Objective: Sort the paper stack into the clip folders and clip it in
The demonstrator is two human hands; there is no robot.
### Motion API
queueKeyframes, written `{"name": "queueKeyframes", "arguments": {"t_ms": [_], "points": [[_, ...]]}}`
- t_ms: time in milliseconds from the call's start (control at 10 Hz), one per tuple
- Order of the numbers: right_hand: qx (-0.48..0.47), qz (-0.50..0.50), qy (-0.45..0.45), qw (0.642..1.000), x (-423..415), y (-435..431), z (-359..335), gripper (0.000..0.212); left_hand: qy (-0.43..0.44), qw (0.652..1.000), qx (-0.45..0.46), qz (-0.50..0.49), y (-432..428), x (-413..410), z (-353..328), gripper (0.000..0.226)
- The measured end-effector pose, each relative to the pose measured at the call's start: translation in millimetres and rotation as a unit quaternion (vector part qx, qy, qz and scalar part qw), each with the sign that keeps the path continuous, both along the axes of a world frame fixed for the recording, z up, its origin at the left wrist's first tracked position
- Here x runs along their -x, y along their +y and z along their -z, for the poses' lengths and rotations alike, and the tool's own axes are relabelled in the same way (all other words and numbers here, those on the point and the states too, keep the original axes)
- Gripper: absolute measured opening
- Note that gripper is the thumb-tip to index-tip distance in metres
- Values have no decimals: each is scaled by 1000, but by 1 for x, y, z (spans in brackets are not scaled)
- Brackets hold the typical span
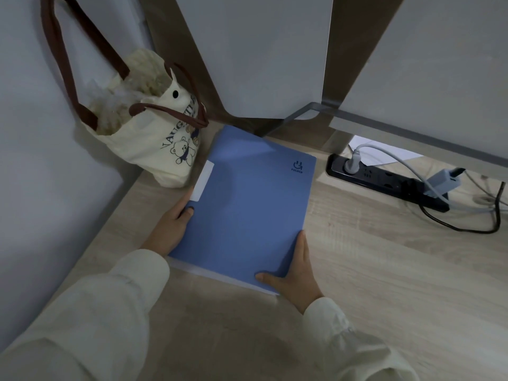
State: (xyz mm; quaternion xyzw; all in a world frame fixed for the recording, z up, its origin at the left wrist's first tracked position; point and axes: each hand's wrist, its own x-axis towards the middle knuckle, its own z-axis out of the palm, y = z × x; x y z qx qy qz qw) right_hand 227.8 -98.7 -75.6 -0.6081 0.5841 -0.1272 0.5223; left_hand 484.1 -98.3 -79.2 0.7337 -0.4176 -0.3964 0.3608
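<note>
- Where the pale wood surface (pixel 384 270) meets the wall, one blue folder (pixel 247 204) lies closed at mid-frame, with a white label (pixel 203 181) on its 9 o'clock edge.
- White margin (pixel 220 276): shows under the folder's 6 o'clock edge; I cannot tell whether it is paper or a back cover.
- Left hand (pixel 167 229): grips the folder's 8 o'clock edge, thumb curled onto the cover, fingers hidden beneath.
- Right hand (pixel 297 273): holds the 5 o'clock corner, thumb flat on the cover, forefinger straight along the edge, other fingers hidden.
- Cream tote bag (pixel 154 127), bear print, brown straps: at 10 o'clock, just beside the folder.
- Black power strip (pixel 384 182), grey plug inserted: at 2 o'clock, apart from the folder.
</note>
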Motion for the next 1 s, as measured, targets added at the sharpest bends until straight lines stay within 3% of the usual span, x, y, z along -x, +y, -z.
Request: {"name": "queueKeyframes", "arguments": {"t_ms": [200,400,600,800,1000], "points": [[3,-24,32,999,1,-1,5,130,4,1000,-10,-5,-2,0,3,49],[15,-4,13,1000,3,-2,5,120,3,999,-8,-37,-2,4,6,46],[22,10,0,1000,6,-4,5,106,65,995,-10,-71,0,1,6,44],[0,9,-34,999,11,-6,-1,97,0,997,-21,-68,-4,10,-3,44],[-26,88,-63,994,45,-17,-53,49,-47,992,-31,-110,21,22,-34,30]]}}
